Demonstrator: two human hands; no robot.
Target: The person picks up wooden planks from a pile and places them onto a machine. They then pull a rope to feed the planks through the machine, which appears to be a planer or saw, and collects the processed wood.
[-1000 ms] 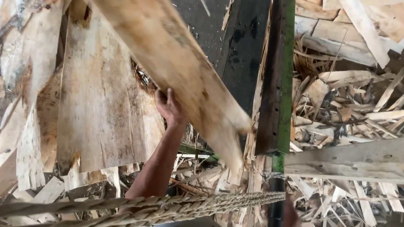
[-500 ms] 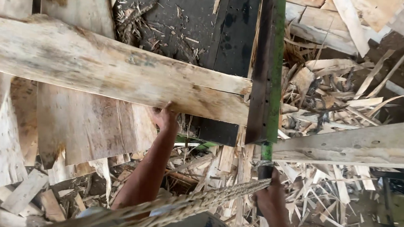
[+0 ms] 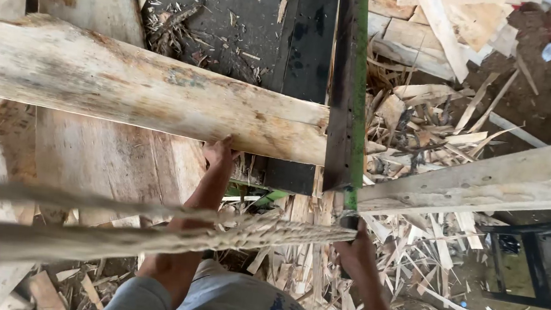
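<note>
So the biggest thing here is the rough-sawn timber slab (image 3: 141,93), laid flat across the upper half of the view. Its long axis runs from about 9 o'clock to 3 o'clock, dipping a bit toward the right, and the right end is butted up against the upright metal bar (image 3: 349,95) with the green edge. Judged by thickness and length, it's probably heavy and totally stiff, with a dry splintery face, so not slippery but rough on bare skin. It looks best gripped from below along the lower edge, nearer the middle so the weight stays balanced.

Next, a thick twisted rope (image 3: 149,237) is stretched across the lower half, roughly 8 to 3 o'clock.

The left hand (image 3: 219,153) is pressed up against the slab's lower edge at around 12 o'clock from the body, fingers tucked under. The right hand (image 3: 354,248) is closed around the bar's lower end, where the rope meets it.

Offcuts and splinters (image 3: 423,141) are scattered at 3 to 5 o'clock.
</note>
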